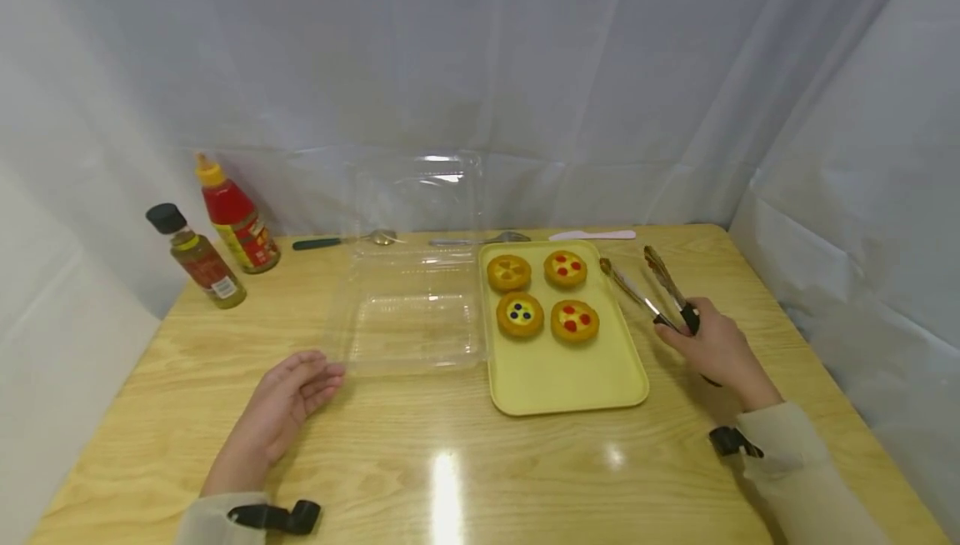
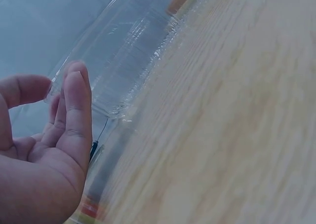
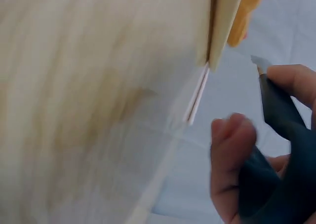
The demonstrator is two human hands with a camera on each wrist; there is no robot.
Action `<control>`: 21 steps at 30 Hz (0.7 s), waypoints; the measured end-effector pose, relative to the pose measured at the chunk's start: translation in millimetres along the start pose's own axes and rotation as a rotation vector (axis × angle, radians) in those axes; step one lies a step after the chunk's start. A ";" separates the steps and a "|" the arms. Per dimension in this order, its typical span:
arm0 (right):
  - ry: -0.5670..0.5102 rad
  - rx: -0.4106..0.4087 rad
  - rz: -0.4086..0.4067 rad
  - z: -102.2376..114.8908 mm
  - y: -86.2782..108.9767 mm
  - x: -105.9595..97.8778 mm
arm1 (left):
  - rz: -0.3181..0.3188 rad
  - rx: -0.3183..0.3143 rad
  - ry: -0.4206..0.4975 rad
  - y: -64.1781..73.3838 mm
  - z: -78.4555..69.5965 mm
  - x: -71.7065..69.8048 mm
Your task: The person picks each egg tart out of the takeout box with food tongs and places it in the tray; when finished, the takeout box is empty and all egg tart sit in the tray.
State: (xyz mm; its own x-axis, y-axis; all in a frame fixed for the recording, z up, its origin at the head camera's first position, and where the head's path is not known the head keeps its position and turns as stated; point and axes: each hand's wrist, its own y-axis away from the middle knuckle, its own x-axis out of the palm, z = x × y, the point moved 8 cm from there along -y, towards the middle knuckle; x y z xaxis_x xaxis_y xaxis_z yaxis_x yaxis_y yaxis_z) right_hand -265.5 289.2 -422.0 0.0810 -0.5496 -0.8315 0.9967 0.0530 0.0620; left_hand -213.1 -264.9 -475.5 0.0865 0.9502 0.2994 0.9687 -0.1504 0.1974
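A clear plastic clamshell container [image 1: 411, 330] stands with its lid [image 1: 416, 195] raised at the back. My left hand [image 1: 288, 403] pinches its front left corner, the thumb [image 2: 29, 90] on one side of the rim and the fingers on the other. My right hand [image 1: 716, 349] grips metal tongs [image 1: 637, 291] by their dark handles [image 3: 281, 110], with the arms spread apart over the table. The tong tips point toward the back, right beside a yellow tray [image 1: 566, 378]. Several small tarts [image 1: 574, 321] sit on the tray's far half, topped with red, dark blue or orange pieces.
At the back left stand a red sauce bottle [image 1: 238, 220] with a yellow cap and a brown bottle [image 1: 202, 266] with a black cap. A green-handled spoon [image 1: 318, 242], a fork [image 1: 506, 237] and a pink knife [image 1: 592, 235] lie along the table's back edge.
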 end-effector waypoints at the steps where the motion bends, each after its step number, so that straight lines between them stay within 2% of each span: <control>1: 0.005 0.012 0.000 -4.7 -1.1 -0.1 | 0.002 0.001 0.003 0.1 0.1 0.3; 5: 0.043 0.039 0.007 -18.6 -6.1 -2.8 | 0.005 0.006 0.006 0.1 0.0 0.9; 11: 0.092 0.035 0.027 -30.9 -13.4 -6.1 | -0.009 -0.004 0.001 0.2 -0.4 0.4; 21: 0.157 0.044 0.043 -37.8 -22.8 -8.8 | 0.000 -0.001 -0.012 2.2 -2.5 2.8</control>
State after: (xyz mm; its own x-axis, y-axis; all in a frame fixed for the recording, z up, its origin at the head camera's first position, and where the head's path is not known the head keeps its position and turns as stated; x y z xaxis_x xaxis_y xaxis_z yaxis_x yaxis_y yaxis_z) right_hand -289.3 324.4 -437.0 0.1240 -0.4108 -0.9032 0.9921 0.0352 0.1202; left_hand -211.3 -263.3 -471.9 0.0892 0.9533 0.2884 0.9684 -0.1507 0.1986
